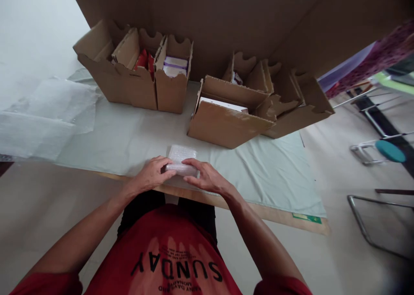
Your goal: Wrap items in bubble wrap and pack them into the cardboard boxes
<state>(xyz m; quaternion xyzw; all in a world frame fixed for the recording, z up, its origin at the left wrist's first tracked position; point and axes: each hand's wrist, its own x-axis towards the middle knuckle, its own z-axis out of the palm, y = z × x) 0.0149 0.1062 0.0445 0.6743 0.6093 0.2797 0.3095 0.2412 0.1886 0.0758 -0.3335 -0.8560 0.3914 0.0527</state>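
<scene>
A small bundle of bubble wrap lies near the front edge of the cloth-covered table, its near part rolled or folded over. My left hand grips the left end of the rolled part between thumb and fingers. At the right end, my right hand pinches it the same way. Whatever the wrap may contain is hidden by its layers. Behind it, toward the right, stands a cardboard box with a flat white item inside.
Cardboard bins at the back left hold red packets and purple-white boxes. More bins stand at the back right. Loose bubble wrap sheets lie at left. A tall cardboard panel rises behind. A teal-seated stool is right.
</scene>
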